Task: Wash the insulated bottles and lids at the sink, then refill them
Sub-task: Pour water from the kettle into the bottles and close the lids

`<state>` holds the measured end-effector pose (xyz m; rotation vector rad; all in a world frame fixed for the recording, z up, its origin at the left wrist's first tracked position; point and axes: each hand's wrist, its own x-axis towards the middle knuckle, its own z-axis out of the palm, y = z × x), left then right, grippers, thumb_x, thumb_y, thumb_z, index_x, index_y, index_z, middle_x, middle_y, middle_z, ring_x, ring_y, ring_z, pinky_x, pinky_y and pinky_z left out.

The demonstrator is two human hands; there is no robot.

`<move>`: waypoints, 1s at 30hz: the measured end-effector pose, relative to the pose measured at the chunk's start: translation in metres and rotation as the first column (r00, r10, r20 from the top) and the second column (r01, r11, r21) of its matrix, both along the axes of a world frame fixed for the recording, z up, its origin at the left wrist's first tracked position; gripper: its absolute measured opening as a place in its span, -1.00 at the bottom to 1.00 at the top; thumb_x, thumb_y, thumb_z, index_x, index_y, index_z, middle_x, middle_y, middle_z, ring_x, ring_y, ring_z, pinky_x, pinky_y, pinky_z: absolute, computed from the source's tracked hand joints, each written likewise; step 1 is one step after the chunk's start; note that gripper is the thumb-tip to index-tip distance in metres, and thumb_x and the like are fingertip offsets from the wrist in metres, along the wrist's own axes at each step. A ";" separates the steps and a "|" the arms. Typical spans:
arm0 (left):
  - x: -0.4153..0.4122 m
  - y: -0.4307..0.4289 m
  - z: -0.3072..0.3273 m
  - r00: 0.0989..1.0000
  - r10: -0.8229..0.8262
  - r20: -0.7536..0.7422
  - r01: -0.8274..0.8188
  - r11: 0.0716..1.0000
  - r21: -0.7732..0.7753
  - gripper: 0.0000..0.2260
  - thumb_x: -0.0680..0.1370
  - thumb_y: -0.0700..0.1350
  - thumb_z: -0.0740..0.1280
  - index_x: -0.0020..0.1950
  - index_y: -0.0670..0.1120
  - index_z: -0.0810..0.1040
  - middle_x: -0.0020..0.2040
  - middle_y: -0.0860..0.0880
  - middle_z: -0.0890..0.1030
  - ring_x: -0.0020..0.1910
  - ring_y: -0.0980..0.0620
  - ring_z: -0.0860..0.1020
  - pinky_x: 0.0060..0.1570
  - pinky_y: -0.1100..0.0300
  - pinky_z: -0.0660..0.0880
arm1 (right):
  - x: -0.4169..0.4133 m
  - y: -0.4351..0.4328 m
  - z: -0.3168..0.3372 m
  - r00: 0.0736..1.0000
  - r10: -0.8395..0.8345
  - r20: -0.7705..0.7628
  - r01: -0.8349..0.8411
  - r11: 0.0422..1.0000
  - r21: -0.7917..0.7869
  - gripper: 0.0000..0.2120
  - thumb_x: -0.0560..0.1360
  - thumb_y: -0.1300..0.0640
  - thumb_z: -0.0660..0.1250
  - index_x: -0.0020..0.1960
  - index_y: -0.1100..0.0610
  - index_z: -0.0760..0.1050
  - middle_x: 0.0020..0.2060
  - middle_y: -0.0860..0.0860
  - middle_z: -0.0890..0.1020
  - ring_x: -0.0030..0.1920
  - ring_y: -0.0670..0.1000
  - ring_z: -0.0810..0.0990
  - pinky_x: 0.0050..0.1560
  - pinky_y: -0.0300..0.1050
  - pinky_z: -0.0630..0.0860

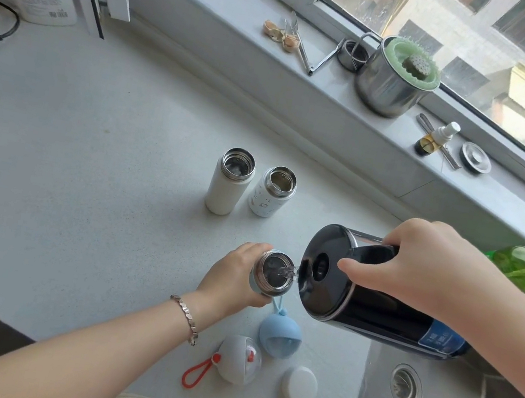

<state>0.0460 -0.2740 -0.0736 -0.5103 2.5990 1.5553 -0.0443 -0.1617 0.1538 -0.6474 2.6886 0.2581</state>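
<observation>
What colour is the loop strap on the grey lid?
The loop strap is orange-red; the head view shows it best.

bright daylight from window [488,45], soft shadows, corners perhaps blurred

Three insulated bottles: a blue bottle [275,282] gripped by the left hand [230,277], and a white bottle [226,186] and a patterned bottle [272,197] standing beyond that grip. Three lids lie nearer than it — a blue lid [280,335], a grey lid [237,359], a white lid [299,386]. One kettle [374,311], gripped by the right hand [426,268].
</observation>
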 end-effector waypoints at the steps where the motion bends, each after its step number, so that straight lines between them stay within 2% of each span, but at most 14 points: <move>1: 0.000 0.000 0.000 1.000 0.001 0.001 -0.001 1.000 -0.001 -0.31 0.28 -0.11 0.53 0.36 0.01 0.36 0.25 0.07 0.45 0.21 0.08 0.42 0.13 0.31 0.33 | 0.000 0.000 0.000 1.000 0.003 -0.005 -0.003 1.000 -0.004 -0.48 0.20 -0.32 0.32 -0.47 0.15 0.31 -0.47 0.04 0.45 -0.42 0.06 0.42 -0.43 -0.18 0.31; 7: 0.001 -0.001 -0.001 1.000 0.013 0.008 -0.013 1.000 -0.006 -0.33 0.26 -0.10 0.54 0.33 0.02 0.37 0.22 0.08 0.46 0.19 0.09 0.44 0.13 0.28 0.37 | -0.006 0.015 -0.010 0.999 -0.033 0.021 0.035 0.995 -0.091 -0.47 0.16 -0.32 0.29 -0.50 0.16 0.28 -0.57 0.02 0.34 -0.47 0.05 0.34 -0.45 -0.17 0.27; 13: -0.001 -0.002 0.003 1.000 0.013 0.024 -0.013 1.000 -0.019 -0.37 0.24 -0.11 0.53 0.26 0.03 0.40 0.16 0.10 0.47 0.15 0.10 0.45 0.11 0.26 0.38 | -0.006 0.056 -0.039 0.985 -0.120 0.126 0.156 0.933 -0.325 -0.47 0.21 -0.21 0.38 -0.51 0.17 0.21 -0.58 0.00 0.22 -0.51 -0.01 0.18 -0.43 -0.13 0.16; 17: -0.002 -0.003 0.005 0.998 -0.001 0.058 0.003 0.999 -0.034 -0.39 0.23 -0.09 0.54 0.23 0.06 0.40 0.08 0.16 0.43 0.12 0.11 0.45 0.09 0.26 0.39 | -0.003 0.090 -0.064 0.931 -0.218 0.293 0.341 0.805 -0.485 -0.48 0.32 -0.06 0.45 -0.42 0.34 0.29 -0.54 0.03 0.25 -0.49 -0.03 0.19 -0.40 -0.18 0.15; 21: -0.006 -0.005 0.007 0.995 -0.026 0.095 0.033 0.997 -0.066 -0.39 0.21 -0.07 0.55 0.21 0.03 0.40 0.12 0.11 0.48 0.11 0.10 0.46 0.10 0.19 0.42 | -0.010 0.119 -0.080 0.844 -0.281 0.457 0.528 0.579 -0.621 -0.58 0.41 0.19 0.41 -0.49 0.24 0.28 -0.55 0.07 0.27 -0.52 -0.03 0.20 -0.55 -0.34 0.16; 24: -0.008 -0.008 0.009 0.991 -0.058 0.119 0.069 0.994 -0.089 -0.39 0.20 -0.04 0.56 0.18 0.03 0.40 0.11 0.12 0.47 0.10 0.09 0.47 0.08 0.15 0.43 | -0.030 0.137 -0.095 0.822 -0.352 0.448 0.568 0.437 -0.698 -0.59 0.45 0.12 0.39 -0.47 0.32 0.39 -0.54 0.07 0.41 -0.47 -0.05 0.32 -0.48 -0.32 0.21; 26: -0.010 -0.009 0.010 0.989 -0.071 0.133 0.084 0.991 -0.101 -0.41 0.20 -0.03 0.55 0.16 0.03 0.40 0.09 0.13 0.47 0.08 0.09 0.47 0.06 0.14 0.44 | -0.049 0.134 -0.108 0.797 -0.397 0.454 0.586 0.332 -0.739 -0.50 0.37 -0.06 0.43 -0.32 0.42 0.47 -0.43 0.15 0.49 -0.37 -0.01 0.39 -0.33 -0.24 0.30; 27: -0.011 -0.009 0.010 0.987 -0.074 0.141 0.090 0.990 -0.108 -0.42 0.20 -0.02 0.55 0.15 0.03 0.39 0.08 0.14 0.47 0.07 0.09 0.48 0.05 0.14 0.44 | -0.057 0.128 -0.114 0.789 -0.411 0.457 0.588 0.286 -0.757 -0.46 0.31 -0.13 0.43 -0.34 0.39 0.47 -0.43 0.16 0.47 -0.37 0.01 0.38 -0.28 -0.19 0.30; 29: -0.012 -0.010 0.012 0.983 -0.085 0.160 0.106 0.986 -0.128 -0.42 0.21 0.00 0.54 0.15 0.03 0.38 0.08 0.13 0.46 0.07 0.08 0.48 0.02 0.15 0.44 | -0.075 0.106 -0.125 0.780 -0.433 0.451 0.572 0.203 -0.795 -0.47 0.32 -0.13 0.42 -0.47 0.32 0.39 -0.55 0.11 0.43 -0.48 -0.02 0.35 -0.36 -0.22 0.29; 30: -0.013 -0.011 0.013 0.980 -0.093 0.176 0.117 0.984 -0.136 -0.42 0.22 0.00 0.54 0.15 0.02 0.38 0.08 0.13 0.46 0.06 0.07 0.48 0.01 0.15 0.44 | -0.084 0.091 -0.130 0.782 -0.435 0.446 0.560 0.178 -0.809 -0.51 0.38 -0.06 0.42 -0.49 0.28 0.36 -0.62 0.01 0.42 -0.54 -0.08 0.34 -0.45 -0.28 0.28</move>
